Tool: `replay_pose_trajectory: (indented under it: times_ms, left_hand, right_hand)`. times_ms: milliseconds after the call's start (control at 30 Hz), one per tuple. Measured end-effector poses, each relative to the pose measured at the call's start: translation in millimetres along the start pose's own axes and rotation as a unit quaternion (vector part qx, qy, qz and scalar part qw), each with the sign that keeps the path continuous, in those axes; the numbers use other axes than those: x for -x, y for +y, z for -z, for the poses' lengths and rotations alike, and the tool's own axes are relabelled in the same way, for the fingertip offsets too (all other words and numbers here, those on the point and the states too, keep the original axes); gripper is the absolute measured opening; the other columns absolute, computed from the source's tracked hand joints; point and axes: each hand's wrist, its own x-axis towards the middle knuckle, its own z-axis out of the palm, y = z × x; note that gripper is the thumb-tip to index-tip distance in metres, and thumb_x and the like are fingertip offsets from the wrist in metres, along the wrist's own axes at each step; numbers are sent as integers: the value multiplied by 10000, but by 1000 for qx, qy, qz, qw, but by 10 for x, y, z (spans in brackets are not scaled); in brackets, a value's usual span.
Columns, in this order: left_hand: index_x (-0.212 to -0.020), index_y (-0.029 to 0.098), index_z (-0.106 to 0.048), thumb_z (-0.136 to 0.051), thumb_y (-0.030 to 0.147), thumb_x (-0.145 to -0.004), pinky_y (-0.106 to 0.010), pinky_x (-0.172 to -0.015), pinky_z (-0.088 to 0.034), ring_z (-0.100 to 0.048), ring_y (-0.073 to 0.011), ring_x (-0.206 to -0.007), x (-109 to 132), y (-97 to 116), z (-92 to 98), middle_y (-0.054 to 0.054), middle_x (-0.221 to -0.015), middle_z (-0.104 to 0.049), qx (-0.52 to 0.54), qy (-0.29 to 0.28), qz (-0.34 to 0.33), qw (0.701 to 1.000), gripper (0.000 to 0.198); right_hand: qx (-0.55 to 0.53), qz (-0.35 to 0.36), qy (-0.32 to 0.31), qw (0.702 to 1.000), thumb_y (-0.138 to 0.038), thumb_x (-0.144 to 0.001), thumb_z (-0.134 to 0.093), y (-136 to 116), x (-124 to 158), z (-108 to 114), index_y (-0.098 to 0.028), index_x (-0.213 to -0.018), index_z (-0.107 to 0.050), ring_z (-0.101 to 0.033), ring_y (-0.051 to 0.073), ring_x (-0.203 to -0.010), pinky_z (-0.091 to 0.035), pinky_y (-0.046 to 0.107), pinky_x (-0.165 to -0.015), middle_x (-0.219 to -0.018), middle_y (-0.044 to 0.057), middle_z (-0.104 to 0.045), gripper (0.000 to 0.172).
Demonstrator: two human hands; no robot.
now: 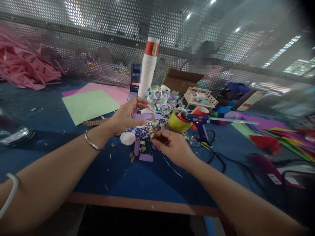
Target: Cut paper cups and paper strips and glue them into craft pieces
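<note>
My left hand (pixel 126 116) grips a small white paper cup piece with a purple paper strip (pixel 145 116) lying across its front; the strip's pointed end sticks out to the right. Lower and to the right, my right hand (pixel 173 147) has its fingers curled in a pinch over the paper scraps (pixel 147 134). Whatever lies between those fingertips is too small to make out. Below the left hand are a white paper disc (pixel 127 138), another purple strip (pixel 137 146) with a small drawn face, and a purple paper rectangle (pixel 146 157).
Behind the hands rise a tall stack of paper cups (pixel 149 68) and a pile of cut-paper pieces (pixel 163 98). A glue gun (pixel 200 124) rests by a yellow tape roll (pixel 179 121), its cable trailing right. Coloured sheets (pixel 91 105) lie left, and pink material (pixel 29 67) is heaped beyond.
</note>
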Motion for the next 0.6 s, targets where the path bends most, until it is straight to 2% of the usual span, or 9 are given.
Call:
replay_pose_trajectory:
  times_ms: [133,200,433,600]
  left_hand:
    - [-1218,202,-510,-775,191,-714,-377,-908,-514,-590,-250,-1174,1,45,-11,-117,-1270,-589,-20,-3,-17,1000,569]
    - [-1203,194,-517,-781,194,-705,-379,-908,-512,-592,-250,-1163,0,73,-18,-117,-1251,-590,-26,2,-21,999,563]
    - [-1161,190,-545,-781,244,-724,-340,-877,-525,-624,-202,-1060,-11,33,12,-97,-1228,-601,-29,38,-34,998,499]
    - [-1142,203,-561,-762,254,-743,-317,-846,-531,-639,-179,-997,-25,-65,33,-76,-1194,-635,-39,38,-40,998,449]
  right_hand:
    - [158,130,-52,977,-233,-947,-555,-132,-48,-108,-171,-940,-673,-598,176,-769,-447,304,-695,-852,52,-663,134]
    - [227,165,-66,957,-223,-959,-531,-157,-101,-172,-159,-991,-680,-606,208,-843,-444,325,-736,-900,78,-673,165]
    - [343,219,-109,907,-162,-942,-527,-160,-334,-329,-175,-1138,-687,-597,254,-1009,-456,353,-827,-1066,109,-682,253]
    - [344,229,-106,904,-166,-952,-519,-88,-385,-365,-178,-1087,-711,-583,258,-1013,-467,353,-806,-1056,115,-676,234]
